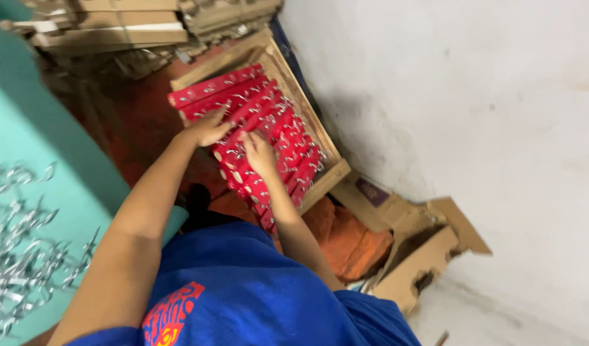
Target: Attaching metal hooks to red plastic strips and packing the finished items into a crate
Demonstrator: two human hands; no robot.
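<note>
Together, both hands were laid on red tubes [256, 122] stacked in a wooden tray [320, 138]: left hand [208, 127] with fingers spread flat, right hand [259, 152] curled, its grip not discernible.

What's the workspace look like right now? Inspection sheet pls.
Surface: wooden tray on red floor.
Job's things: red tubes with metal clips, packed in rows.
Clutter: loose clips on teal surface; open carton; orange cloth.
Grippers: left hand and right hand both on the tubes; grip unclear.
Cables: nothing seen.
Surroundings: white wall; stacked cardboard.
</note>
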